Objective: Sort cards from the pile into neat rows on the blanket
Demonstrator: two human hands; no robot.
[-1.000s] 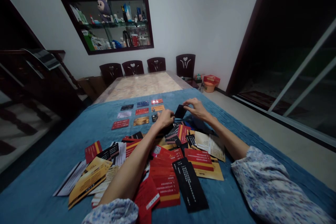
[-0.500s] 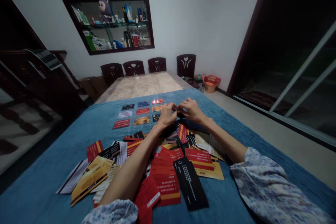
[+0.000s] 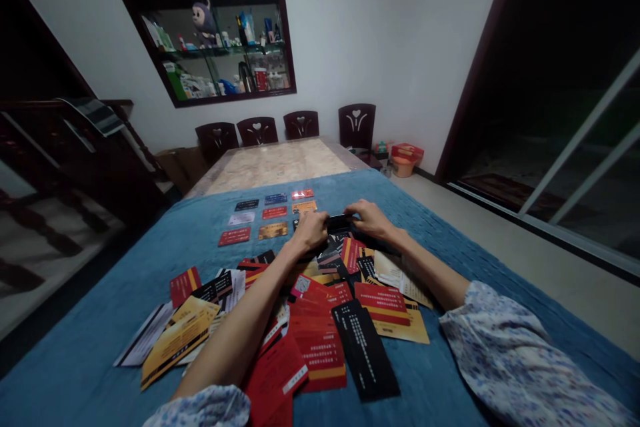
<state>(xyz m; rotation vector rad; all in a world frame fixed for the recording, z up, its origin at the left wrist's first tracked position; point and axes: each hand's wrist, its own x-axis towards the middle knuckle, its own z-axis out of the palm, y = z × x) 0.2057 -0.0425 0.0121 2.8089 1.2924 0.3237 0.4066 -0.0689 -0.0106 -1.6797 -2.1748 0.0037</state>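
Note:
Both hands are at the middle of the table, just past a loose heap of cards. My left hand [image 3: 311, 230] is closed on the left end of a flat black object [image 3: 340, 220], with the fingers curled. My right hand [image 3: 371, 219] pinches its right end. The object is seen nearly edge-on, so I cannot tell its exact kind. To the left of my left hand, small cards lie in rows, among them a gold card [image 3: 273, 230] and a red card [image 3: 235, 236]. Below my wrists spread red cards [image 3: 320, 353], a long black card [image 3: 365, 350] and yellow cards [image 3: 177, 340].
A blue cloth [image 3: 100, 320] covers the near part of the table; a marbled tabletop [image 3: 285, 160] shows beyond. Dark chairs [image 3: 356, 123] stand at the far end. A wall niche [image 3: 230, 47] holds bottles and a plush toy. An orange bucket [image 3: 403, 165] sits on the floor.
My hands were close together with fingertips meeting; now they have spread apart, and the black object shows between them. The view has shifted slightly.

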